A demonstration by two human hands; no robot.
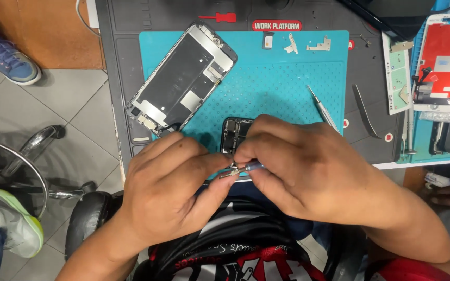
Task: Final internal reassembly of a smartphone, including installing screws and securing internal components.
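Left hand [170,187] fingers pinch small metal part [231,170]. Right hand [308,166] fingers closed round blue-handled screwdriver [252,166], tip at part. Just beyond fingers: one opened phone body [235,132] on teal mat [277,83]. Farther left: one detached screen [183,78]. Farther right: one spare screwdriver [323,108], one pair of tweezers [364,110].

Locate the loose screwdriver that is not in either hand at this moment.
In the head view, the loose screwdriver lies slanted at the right edge of the teal mat, just above the right hand and left of the curved tweezers.
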